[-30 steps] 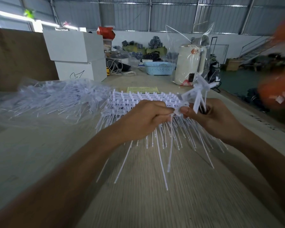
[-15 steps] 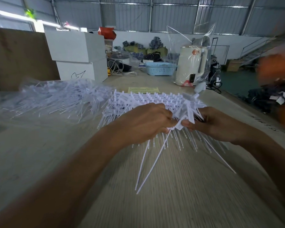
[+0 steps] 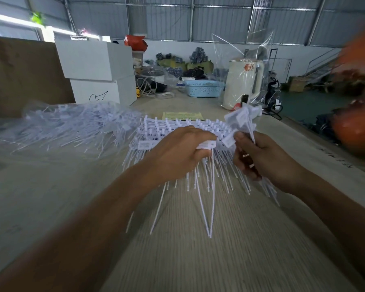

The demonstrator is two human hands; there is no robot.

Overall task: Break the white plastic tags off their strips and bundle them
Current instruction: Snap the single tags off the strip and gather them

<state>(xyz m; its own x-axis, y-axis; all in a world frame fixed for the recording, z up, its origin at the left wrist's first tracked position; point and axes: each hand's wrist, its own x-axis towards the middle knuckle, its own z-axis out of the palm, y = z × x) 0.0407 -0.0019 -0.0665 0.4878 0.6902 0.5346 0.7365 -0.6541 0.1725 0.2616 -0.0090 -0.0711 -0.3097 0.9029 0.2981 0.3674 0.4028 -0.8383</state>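
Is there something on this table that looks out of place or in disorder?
Mostly no. The one untidy area is the heap of loose white tags left of the strips: they lie tangled, pointing all ways, not bundled. The left hand pinches a tag; the right hand grips a small bundle.

I'm looking into a warehouse-style workshop: corrugated metal walls and roof beams (image 3: 198,20) rise far beyond my hands, with a metal staircase (image 3: 322,64) off to the right. Stacked white boxes (image 3: 97,70) beyond my left hand share the long wooden workbench (image 3: 198,260) with a blue basket (image 3: 204,88) farther back.
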